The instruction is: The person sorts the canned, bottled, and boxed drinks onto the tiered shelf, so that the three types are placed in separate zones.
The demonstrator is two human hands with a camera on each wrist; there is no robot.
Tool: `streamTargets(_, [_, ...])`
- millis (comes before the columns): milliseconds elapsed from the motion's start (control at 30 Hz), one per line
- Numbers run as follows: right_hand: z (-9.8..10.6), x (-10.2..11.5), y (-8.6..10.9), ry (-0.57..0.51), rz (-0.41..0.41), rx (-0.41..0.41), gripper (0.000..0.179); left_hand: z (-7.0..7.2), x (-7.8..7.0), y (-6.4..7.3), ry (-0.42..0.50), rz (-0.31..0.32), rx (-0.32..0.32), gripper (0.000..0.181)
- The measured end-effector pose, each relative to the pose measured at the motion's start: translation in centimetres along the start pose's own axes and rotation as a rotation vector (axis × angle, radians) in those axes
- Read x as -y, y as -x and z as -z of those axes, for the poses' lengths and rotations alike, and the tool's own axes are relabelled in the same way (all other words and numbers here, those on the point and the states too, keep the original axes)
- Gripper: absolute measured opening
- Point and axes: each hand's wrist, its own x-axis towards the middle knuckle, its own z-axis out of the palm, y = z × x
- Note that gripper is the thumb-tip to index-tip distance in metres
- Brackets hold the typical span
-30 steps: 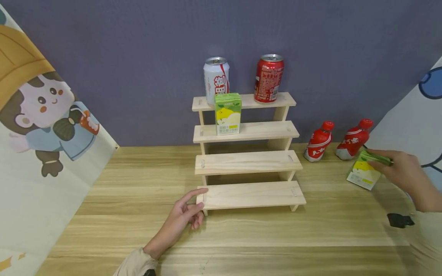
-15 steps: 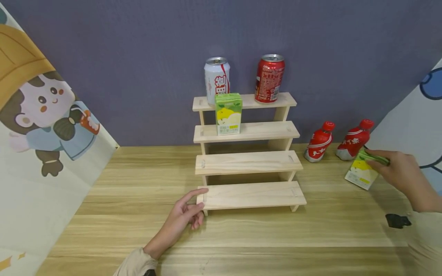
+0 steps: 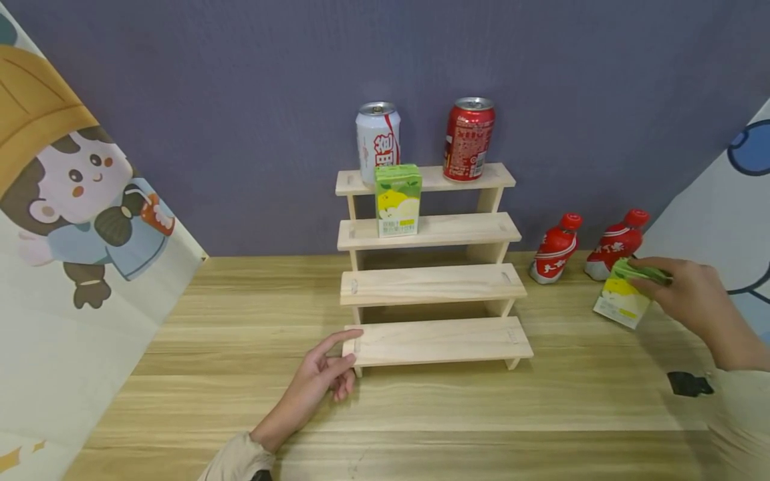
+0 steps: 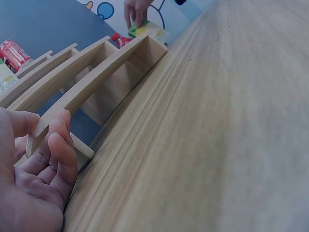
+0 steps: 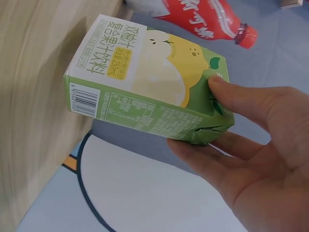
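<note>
My right hand point(image 3: 698, 300) holds a green and yellow juice box point(image 3: 619, 295) by its top end, at the right of the table. In the right wrist view, thumb and fingers pinch the box point(image 5: 130, 99), which is tilted with its barcode side showing. At the lowest step of a four-tier wooden display stand point(image 3: 439, 341), my left hand point(image 3: 315, 371) grips the left end. Seen from the left wrist, the fingers point(image 4: 60, 150) curl around that step's end. Another juice box point(image 3: 398, 204) stands upright on the second step from the top, at the left.
A white can point(image 3: 375, 137) and a red cola can point(image 3: 470, 140) stand on the top step. Two red-labelled bottles point(image 3: 556, 248) point(image 3: 617, 244) are on the table right of the stand, close to the held box. Walls point(image 3: 271, 100) enclose the back and sides.
My right hand has shifted slightly left with the juice box, toward the stand. The left hand stays on the bottom step.
</note>
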Motion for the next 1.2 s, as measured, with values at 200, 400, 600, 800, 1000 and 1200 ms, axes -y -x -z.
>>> streamTargets(200, [0.3,0.9,-0.3,0.003,0.039,-0.04,0.031,0.0,0.2,-0.3,0.001,0.004,0.003,0.047])
streamTargets(400, [1.3,2.2,-0.5,0.025,0.064,-0.068,0.031,-0.2,0.3,-0.2,0.002,0.001,0.002,0.047])
streamTargets(600, [1.9,3.8,-0.2,0.011,0.08,-0.104,0.033,-0.2,-0.2,0.1,-0.011,0.0,0.008,0.047])
streamTargets(800, [2.1,5.6,-0.4,-0.038,0.16,-0.201,0.038,-0.2,-0.2,0.2,-0.013,-0.023,0.002,0.047])
streamTargets(1000, [2.1,7.1,-0.6,-0.088,0.22,-0.268,0.04,-0.2,-0.1,0.0,-0.018,-0.031,0.002,0.047])
streamTargets(1200, [1.9,8.6,-1.0,-0.143,0.266,-0.279,0.041,0.0,0.0,-0.1,-0.017,-0.017,0.0,0.047])
